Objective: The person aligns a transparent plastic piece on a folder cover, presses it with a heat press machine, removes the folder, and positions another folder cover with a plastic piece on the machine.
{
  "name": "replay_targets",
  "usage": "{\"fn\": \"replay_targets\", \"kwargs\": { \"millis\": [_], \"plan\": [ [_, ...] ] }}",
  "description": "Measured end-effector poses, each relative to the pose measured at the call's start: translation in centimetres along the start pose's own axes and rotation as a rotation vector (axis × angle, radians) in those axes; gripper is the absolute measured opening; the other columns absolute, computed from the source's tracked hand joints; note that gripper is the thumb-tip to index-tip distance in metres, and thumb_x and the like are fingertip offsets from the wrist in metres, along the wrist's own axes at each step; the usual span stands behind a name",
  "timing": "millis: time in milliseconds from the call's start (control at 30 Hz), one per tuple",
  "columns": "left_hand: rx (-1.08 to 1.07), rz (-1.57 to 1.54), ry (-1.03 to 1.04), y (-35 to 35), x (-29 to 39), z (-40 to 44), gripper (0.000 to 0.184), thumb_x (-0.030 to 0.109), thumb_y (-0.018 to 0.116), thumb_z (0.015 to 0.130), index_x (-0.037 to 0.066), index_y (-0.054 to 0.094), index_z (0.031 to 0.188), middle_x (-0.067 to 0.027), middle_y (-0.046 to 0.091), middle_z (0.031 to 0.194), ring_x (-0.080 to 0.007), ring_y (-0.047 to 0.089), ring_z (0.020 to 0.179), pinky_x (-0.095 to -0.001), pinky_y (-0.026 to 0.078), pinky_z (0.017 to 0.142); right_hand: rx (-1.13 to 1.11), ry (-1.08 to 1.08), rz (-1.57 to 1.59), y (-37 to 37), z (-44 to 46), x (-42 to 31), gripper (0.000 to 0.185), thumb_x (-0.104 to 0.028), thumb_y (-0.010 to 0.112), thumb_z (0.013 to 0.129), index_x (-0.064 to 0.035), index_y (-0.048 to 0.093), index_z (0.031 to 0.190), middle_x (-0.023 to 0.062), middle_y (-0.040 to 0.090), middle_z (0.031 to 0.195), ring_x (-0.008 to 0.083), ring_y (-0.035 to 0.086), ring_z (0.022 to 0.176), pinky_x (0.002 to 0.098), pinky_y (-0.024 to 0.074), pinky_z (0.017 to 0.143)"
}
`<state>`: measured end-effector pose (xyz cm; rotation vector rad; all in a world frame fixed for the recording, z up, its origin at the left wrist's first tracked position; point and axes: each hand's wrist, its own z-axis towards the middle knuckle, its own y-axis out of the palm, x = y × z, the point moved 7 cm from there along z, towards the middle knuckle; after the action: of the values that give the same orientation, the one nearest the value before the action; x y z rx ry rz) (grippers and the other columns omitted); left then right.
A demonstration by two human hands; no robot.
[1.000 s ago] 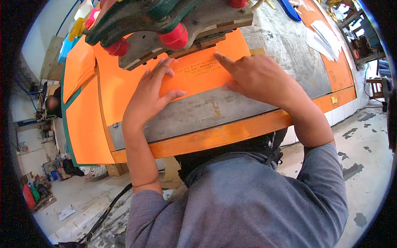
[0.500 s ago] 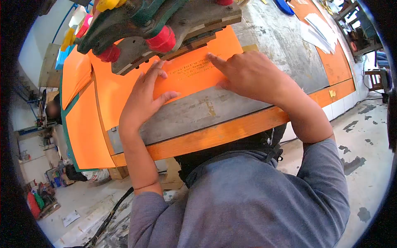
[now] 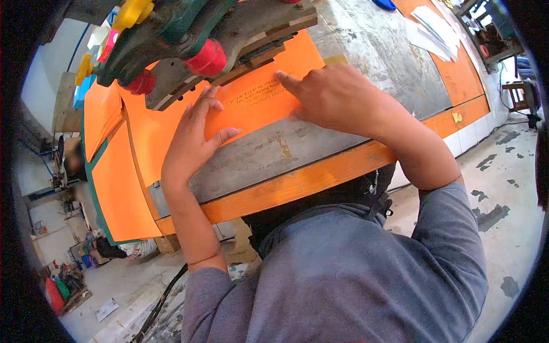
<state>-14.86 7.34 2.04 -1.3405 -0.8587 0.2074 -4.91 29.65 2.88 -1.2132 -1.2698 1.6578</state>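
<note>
Seemingly to steady it, we press the printed orange sheet [image 3: 246,116] flat near the metal tabletop's [image 3: 240,160] front edge, partly beneath the raised clamp [image 3: 177,71]; left hand's [image 3: 191,137] thumb spreads from its fingers; right hand's [image 3: 343,100] index extends.

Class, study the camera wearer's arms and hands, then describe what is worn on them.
Both the left hand and the right hand are bare, with no glove or ring visible. Short grey sleeves end around the elbows, leaving the forearms uncovered. No watch or bracelet shows.
</note>
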Motion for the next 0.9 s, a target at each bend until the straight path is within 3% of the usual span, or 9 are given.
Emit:
{"fn": "replay_targets", "kwargs": {
  "millis": [100, 200, 267, 533, 567, 600, 800, 900],
  "plan": [
    [-0.039, -0.047, -0.027, 0.2, -0.6, 0.1, 0.092, 0.041, 0.085, 0.089, 0.01, 0.041, 0.164, -0.0124, 0.066, 0.134, -0.0361, 0.057, 0.136, -0.0509, 0.041, 0.119, 0.017, -0.028, 0.044, -0.3, -0.1, 0.0, 0.059, -0.035, 0.076, 0.093, 0.0054, 0.063, 0.134, 0.0192, 0.076, 0.085, 0.0405, 0.076, 0.082, 0.0499, 0.0606, 0.067],
    [-0.012, 0.138, 0.065, 0.3, -0.3, 0.1, 0.085, 0.046, 0.081, 0.092, 0.014, 0.043, 0.162, -0.0133, 0.062, 0.145, -0.0369, 0.057, 0.143, -0.0466, 0.045, 0.117, 0.141, -0.108, -0.007, 0.1, -0.3, 0.0, 0.055, -0.035, 0.077, 0.093, 0.0063, 0.065, 0.127, 0.0188, 0.076, 0.086, 0.0402, 0.077, 0.083, 0.0493, 0.061, 0.068],
    [-0.108, 0.036, -0.129, 0.4, -0.9, 0.2, 0.086, 0.043, 0.083, 0.091, 0.01, 0.045, 0.16, -0.016, 0.049, 0.165, -0.0393, 0.043, 0.155, -0.0533, 0.036, 0.124, 0.122, -0.079, -0.007, 0.3, -0.2, 0.1, 0.053, -0.035, 0.077, 0.093, 0.0065, 0.066, 0.124, 0.0188, 0.076, 0.087, 0.04, 0.077, 0.084, 0.0491, 0.0612, 0.069],
    [-0.075, 0.0, -0.065, 0.0, 0.0, 0.4, 0.086, 0.046, 0.083, 0.09, 0.01, 0.045, 0.159, -0.0157, 0.047, 0.167, -0.0393, 0.047, 0.151, -0.0539, 0.036, 0.124, 0.079, -0.043, 0.005, 0.4, 0.3, 0.2, 0.047, -0.033, 0.074, 0.092, 0.0061, 0.068, 0.117, 0.0184, 0.078, 0.093, 0.0392, 0.077, 0.088, 0.0506, 0.062, 0.074],
    [-0.104, -0.04, -0.108, 0.1, -0.2, 0.4, 0.086, 0.046, 0.083, 0.09, 0.011, 0.045, 0.159, -0.0164, 0.045, 0.168, -0.0401, 0.049, 0.15, -0.0529, 0.037, 0.123, 0.029, -0.017, -0.007, 0.4, 0.4, 0.1, 0.059, -0.035, 0.078, 0.091, 0.0044, 0.063, 0.133, 0.0183, 0.078, 0.093, 0.0389, 0.077, 0.088, 0.0486, 0.0613, 0.073],
    [-0.101, -0.039, -0.107, 0.2, -0.3, 0.4, 0.086, 0.046, 0.083, 0.09, 0.011, 0.045, 0.159, -0.0164, 0.045, 0.168, -0.0401, 0.049, 0.15, -0.0529, 0.037, 0.123, -0.021, 0.008, -0.017, 0.6, 0.4, 0.2, 0.074, -0.038, 0.081, 0.09, 0.0027, 0.058, 0.148, 0.0182, 0.078, 0.093, 0.0386, 0.077, 0.087, 0.0466, 0.0605, 0.072],
    [-0.018, 0.055, 0.028, 0.0, 0.0, 0.6, 0.093, 0.047, 0.083, 0.091, 0.01, 0.04, 0.165, -0.0137, 0.064, 0.14, -0.0385, 0.058, 0.136, -0.0498, 0.043, 0.117, -0.037, -0.003, 0.001, 0.5, 0.4, 0.2, 0.074, -0.038, 0.08, 0.091, 0.0027, 0.057, 0.149, 0.0182, 0.078, 0.094, 0.0388, 0.077, 0.088, 0.0473, 0.0606, 0.073],
    [-0.05, -0.019, -0.065, 0.0, 0.4, 0.5, 0.096, 0.047, 0.083, 0.09, 0.009, 0.038, 0.167, -0.0114, 0.066, 0.126, -0.0362, 0.06, 0.131, -0.0489, 0.044, 0.116, -0.042, 0.016, -0.014, 0.8, 0.6, 0.4, 0.075, -0.039, 0.08, 0.091, 0.0026, 0.057, 0.149, 0.0182, 0.078, 0.093, 0.0388, 0.077, 0.088, 0.0478, 0.0606, 0.073]
  ]
}}
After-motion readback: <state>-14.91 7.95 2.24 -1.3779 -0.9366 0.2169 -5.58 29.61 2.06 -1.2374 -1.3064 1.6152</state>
